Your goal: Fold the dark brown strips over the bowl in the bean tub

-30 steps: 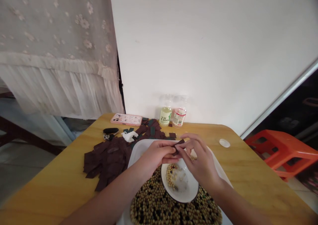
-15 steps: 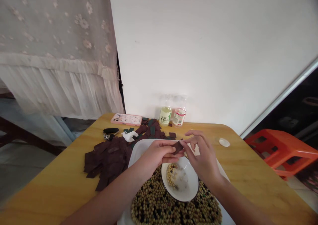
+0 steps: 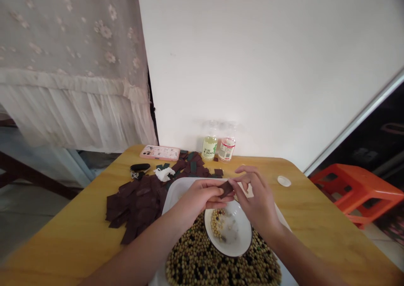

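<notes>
A plain white wall (image 3: 252, 67) fills most of the background behind the wood-grained tabletop (image 3: 318, 227), whose far corners are rounded. To the left hangs a pale grey floral curtain (image 3: 69, 33), its lower part a gathered sheer white ruffle (image 3: 72, 109); a narrow dark gap (image 3: 152, 96) separates it from the wall. Below the ruffle, a dark brown wooden bar (image 3: 38, 172) slants above a greyish floor (image 3: 28, 218). On the right, a pale straight trim (image 3: 355, 122) edges the wall beside a dark area, where an orange plastic stool (image 3: 370, 185) stands near the tabletop. The light is soft, dimmer toward the upper right.
</notes>
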{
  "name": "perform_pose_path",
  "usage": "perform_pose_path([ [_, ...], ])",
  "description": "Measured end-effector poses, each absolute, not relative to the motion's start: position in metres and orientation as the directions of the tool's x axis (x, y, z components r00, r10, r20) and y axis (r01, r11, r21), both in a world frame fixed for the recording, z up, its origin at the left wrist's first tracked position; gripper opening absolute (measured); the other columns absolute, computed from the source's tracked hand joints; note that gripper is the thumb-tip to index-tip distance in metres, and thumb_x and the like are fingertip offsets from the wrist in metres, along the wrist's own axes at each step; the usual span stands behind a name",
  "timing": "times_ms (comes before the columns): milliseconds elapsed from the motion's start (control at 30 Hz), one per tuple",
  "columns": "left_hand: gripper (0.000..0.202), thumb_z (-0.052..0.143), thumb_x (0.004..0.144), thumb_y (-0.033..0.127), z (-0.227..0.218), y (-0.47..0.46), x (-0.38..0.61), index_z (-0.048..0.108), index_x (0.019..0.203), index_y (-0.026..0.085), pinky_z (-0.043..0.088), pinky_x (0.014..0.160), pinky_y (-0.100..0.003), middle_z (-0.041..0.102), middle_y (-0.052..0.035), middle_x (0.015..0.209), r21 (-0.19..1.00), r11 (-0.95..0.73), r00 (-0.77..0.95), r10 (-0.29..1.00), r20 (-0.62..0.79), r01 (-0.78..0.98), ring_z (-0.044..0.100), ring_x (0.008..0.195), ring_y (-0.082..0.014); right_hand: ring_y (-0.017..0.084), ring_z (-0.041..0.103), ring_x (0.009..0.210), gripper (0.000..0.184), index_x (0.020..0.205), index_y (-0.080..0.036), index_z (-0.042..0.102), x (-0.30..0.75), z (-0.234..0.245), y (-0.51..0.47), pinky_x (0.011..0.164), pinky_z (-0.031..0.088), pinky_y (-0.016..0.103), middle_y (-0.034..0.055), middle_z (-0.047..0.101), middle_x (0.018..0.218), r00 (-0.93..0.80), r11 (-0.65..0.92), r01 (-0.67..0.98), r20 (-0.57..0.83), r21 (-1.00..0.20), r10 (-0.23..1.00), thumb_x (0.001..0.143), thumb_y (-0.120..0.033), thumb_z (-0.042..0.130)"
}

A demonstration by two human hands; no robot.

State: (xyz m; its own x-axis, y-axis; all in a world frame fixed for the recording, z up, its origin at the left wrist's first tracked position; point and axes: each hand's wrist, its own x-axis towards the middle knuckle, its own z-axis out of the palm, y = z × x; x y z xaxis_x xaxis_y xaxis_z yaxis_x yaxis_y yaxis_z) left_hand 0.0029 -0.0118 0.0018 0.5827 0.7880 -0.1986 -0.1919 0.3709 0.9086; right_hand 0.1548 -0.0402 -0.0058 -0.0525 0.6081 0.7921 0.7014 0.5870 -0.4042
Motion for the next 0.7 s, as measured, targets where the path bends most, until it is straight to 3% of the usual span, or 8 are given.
perform_pose_path([
  [133,0.024,0.06,0.072,0.019,0.0025,-0.0126,0.0036,0.068,0.095,0.016,0.05,0.076,-0.026,0.071,-0.0081,0.087,0.911,0.372,0.579,0.788,-0.209,-0.178,0.067,0.082,-0.017,0.017,0.056,0.091,0.021,0.07,-0.022,0.04,0.154,-0.0045,-0.04,0.076,0.046,0.031,0.0039,0.053,0.09,-0.114,0.626,0.689,0.799,-0.365,0.591,0.081,-0.009,0.051],
  [267,0.025,0.059,0.073,0.018,0.0024,-0.0126,0.0043,0.068,0.097,0.016,0.05,0.077,-0.025,0.071,-0.008,0.085,0.91,0.374,0.592,0.78,-0.205,-0.178,0.067,0.082,-0.0164,0.017,0.056,0.089,0.024,0.067,-0.022,0.037,0.154,-0.0033,-0.0407,0.073,0.046,0.031,0.0041,0.053,0.09,-0.042,0.583,0.705,0.796,-0.405,0.604,0.081,-0.009,0.05],
  [700,0.026,0.057,0.074,0.017,0.004,-0.014,0.0043,0.068,0.098,0.015,0.051,0.075,-0.024,0.071,-0.0072,0.086,0.917,0.359,0.578,0.791,-0.201,-0.172,0.067,0.079,-0.0154,0.017,0.055,0.092,0.024,0.068,-0.023,0.035,0.1532,-0.004,-0.0395,0.073,0.045,0.03,0.0038,0.054,0.089,-0.054,0.586,0.689,0.776,-0.427,0.628,0.081,-0.01,0.05],
])
